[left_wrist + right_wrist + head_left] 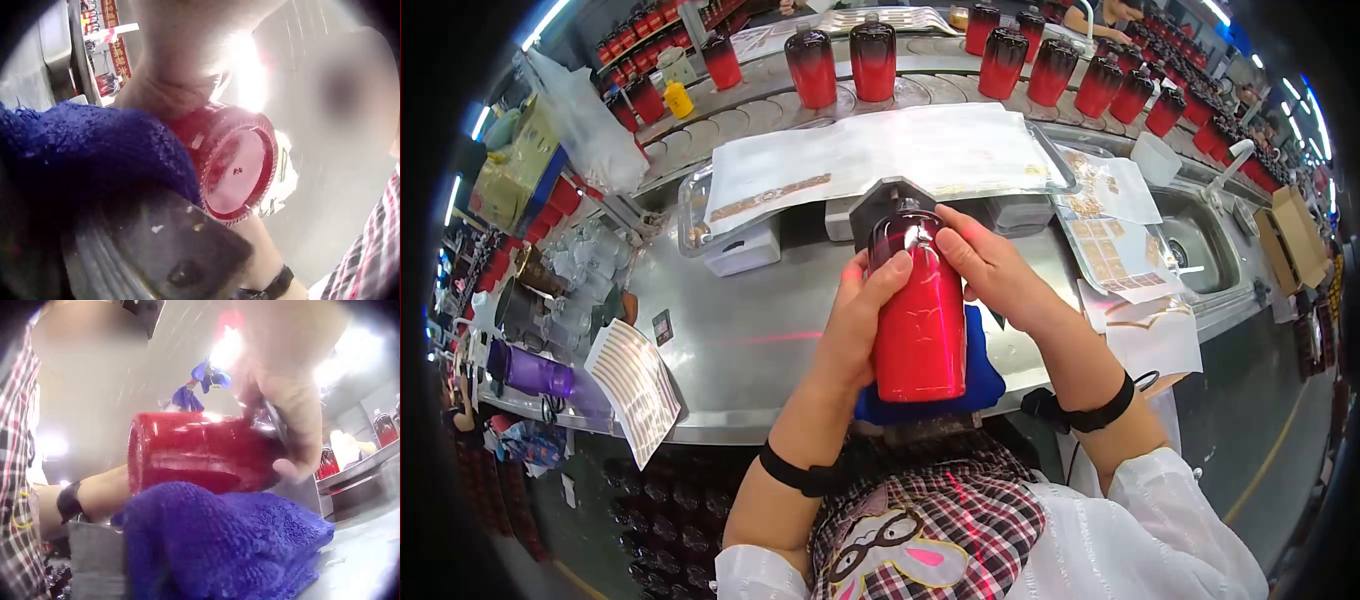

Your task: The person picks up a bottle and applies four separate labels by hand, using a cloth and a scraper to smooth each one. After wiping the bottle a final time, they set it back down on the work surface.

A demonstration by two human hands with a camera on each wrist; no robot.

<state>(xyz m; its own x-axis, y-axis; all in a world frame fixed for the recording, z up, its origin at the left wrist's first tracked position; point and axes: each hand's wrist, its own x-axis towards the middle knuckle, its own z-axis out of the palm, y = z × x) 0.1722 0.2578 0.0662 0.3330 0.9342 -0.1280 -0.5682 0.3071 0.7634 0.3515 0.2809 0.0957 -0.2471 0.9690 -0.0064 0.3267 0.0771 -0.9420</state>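
Observation:
A glossy red glass bottle [920, 335], fading to black at the shoulder, is held between both hands in the head view. It lies over a folded blue towel [985, 375], its neck pointing away from the person. The left hand [862, 312] grips its left side, thumb on top. On the far right side the right hand [992, 268] holds the shoulder, fingers near the neck. The round ridged base [237, 172] faces the left wrist camera. In the right wrist view the bottle's side [194, 453] sits just above the towel [231, 537]. Just beyond the neck stands a dark angled bracket [890, 190].
A tray with white sheets [880, 150] stands behind the hands. More red-black bottles [873, 65] stand on the conveyor [750, 110]. Gold-patterned decal sheets lie left [635, 385] and right [1112, 250]. A sink [1200, 240] is at right, a purple bottle [535, 370] at left.

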